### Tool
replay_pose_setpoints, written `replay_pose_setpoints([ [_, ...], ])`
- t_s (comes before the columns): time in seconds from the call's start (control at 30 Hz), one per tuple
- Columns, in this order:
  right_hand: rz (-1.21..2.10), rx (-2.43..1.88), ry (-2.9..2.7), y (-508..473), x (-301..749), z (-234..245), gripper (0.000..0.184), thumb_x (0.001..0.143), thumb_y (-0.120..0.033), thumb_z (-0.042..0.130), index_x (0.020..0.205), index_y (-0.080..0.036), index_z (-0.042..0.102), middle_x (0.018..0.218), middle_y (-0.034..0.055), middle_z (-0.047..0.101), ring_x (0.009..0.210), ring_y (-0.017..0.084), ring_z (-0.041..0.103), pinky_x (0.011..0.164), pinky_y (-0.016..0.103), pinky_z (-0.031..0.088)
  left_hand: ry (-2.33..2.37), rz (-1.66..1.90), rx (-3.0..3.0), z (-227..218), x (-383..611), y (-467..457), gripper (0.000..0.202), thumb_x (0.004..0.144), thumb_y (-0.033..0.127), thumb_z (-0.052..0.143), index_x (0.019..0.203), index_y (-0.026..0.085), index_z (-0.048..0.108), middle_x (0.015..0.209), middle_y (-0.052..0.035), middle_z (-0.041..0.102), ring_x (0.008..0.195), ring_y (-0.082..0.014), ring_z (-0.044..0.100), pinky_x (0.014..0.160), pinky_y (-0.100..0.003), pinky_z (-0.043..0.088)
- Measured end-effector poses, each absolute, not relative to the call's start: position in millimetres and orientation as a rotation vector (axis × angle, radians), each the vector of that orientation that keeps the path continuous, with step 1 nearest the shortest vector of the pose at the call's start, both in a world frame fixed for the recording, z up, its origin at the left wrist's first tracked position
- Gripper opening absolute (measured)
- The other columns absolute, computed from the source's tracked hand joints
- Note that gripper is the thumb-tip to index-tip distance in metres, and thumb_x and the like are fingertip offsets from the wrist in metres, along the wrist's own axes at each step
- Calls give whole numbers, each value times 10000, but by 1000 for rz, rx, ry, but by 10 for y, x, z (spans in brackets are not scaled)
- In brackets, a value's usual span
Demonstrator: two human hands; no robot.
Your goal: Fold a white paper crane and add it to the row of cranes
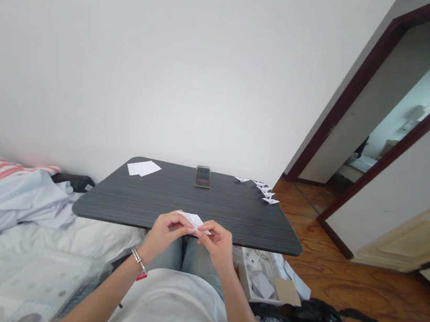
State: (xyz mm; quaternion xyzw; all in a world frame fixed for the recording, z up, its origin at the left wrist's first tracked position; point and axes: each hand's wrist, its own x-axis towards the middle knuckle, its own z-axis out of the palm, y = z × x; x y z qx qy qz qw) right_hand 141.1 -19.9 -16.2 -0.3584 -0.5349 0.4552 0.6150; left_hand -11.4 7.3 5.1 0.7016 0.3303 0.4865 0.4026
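Paper (190, 218), white and folded, pinched between closed fingers (179, 220) of left hand (163, 234) and right hand (218, 241) at near edge of dark table (163, 196), with phone (203, 177), white sheets (140, 167) and small folded pieces (270, 201) farther back, pale wall (195, 74) behind.

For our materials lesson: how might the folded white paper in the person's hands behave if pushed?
The folded white paper is probably light, as a mere pinch holds it. Its folds likely stiffen it: it shows no clear droop. Its pointed corner could crumple if pushed.
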Motion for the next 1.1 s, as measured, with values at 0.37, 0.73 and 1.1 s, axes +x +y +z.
replay_pose_setpoints([
  [0.37, 1013, -796, -1131, -204, 1359, -154, 73, 666, -194, 643, 604, -156, 635, 553, 1, 599, 525, 117, 546, 520, 229, 431, 868, 1269, 1532, 31, -5, 31, 101, 628, 201, 661, 575, 135, 606, 575, -6, 618, 562, -137, 582, 553, -229, 463],
  [0.73, 1014, -839, -1058, -211, 1326, -152, 96, 672, -195, 638, 591, -152, 609, 541, -10, 598, 508, 111, 555, 511, 216, 439, 745, 1165, 1534, 17, -63, 62, 82, 687, 204, 622, 671, 134, 582, 670, -12, 622, 632, -132, 589, 606, -228, 464],
  [1.1, 946, -833, -1064, -242, 1285, -140, 119, 678, -205, 627, 577, -149, 594, 568, -5, 576, 542, 118, 552, 539, 231, 438, 758, 1234, 1478, 15, -10, 34, 126, 685, 202, 621, 610, 134, 545, 612, 7, 588, 588, -113, 567, 580, -217, 457],
])
